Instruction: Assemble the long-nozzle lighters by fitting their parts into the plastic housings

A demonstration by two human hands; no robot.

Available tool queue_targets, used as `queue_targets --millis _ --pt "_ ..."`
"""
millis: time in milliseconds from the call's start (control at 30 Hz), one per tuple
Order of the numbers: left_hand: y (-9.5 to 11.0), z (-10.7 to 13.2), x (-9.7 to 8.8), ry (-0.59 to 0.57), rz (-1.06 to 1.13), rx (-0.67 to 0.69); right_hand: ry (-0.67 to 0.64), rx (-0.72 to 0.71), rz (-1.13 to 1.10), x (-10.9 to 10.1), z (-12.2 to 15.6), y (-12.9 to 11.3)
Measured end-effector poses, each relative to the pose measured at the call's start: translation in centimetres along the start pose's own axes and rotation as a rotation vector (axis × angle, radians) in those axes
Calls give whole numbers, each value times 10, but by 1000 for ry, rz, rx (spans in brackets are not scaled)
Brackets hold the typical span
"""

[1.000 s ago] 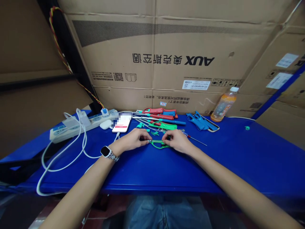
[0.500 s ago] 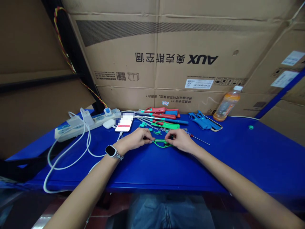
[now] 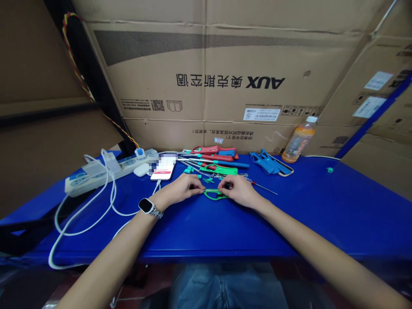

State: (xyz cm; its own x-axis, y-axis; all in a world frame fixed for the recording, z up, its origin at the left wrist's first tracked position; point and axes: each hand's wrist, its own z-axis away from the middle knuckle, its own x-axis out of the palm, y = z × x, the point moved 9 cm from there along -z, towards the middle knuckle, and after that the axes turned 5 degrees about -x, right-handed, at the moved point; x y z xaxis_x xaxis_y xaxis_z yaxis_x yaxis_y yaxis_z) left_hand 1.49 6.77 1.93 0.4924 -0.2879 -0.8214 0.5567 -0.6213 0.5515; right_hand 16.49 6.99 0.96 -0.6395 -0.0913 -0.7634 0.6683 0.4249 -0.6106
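A green lighter casing lies on the blue table between my hands, its trigger loop toward me and some inner parts showing. My left hand, with a watch on its wrist, pinches at the casing's left end; whether it grips the casing or a small part there is hard to see. The fingers of my right hand are closed on the casing's right part, covering it. Just beyond are another green casing, small teal pieces and a thin screwdriver with a red section.
Red and blue long lighters lie piled at the back. Blue casings and an orange drink bottle stand right of them. To the left are a phone, a white earbud case, a power strip and loose white cables.
The whole view has shifted slightly, so everything appears a little further left. Both hands keep nearly the same pose at the green casing.
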Motion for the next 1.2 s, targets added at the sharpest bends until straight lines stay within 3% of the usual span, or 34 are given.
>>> queue_targets --millis 167,267,500,667,833,967,1200 --pt "-1 0 -4 20 -5 -27 66 -33 -320 -13 -8 7" --pt "-2 0 -4 28 4 -53 104 -24 -345 -23 -10 14" --pt "-6 -2 -21 135 -42 -76 90 -35 -72 -30 -6 12" --pt "-11 -20 -30 108 -241 -105 15 -16 200 -24 -16 -1" --pt "-13 -35 -18 84 -318 -82 -63 -136 430 -3 -34 -28" --pt "-11 -31 -6 116 -327 -34 -77 -176 498 9 -41 -33" --pt "9 -26 -7 170 -301 84 -33 -226 465 2 -32 -29"
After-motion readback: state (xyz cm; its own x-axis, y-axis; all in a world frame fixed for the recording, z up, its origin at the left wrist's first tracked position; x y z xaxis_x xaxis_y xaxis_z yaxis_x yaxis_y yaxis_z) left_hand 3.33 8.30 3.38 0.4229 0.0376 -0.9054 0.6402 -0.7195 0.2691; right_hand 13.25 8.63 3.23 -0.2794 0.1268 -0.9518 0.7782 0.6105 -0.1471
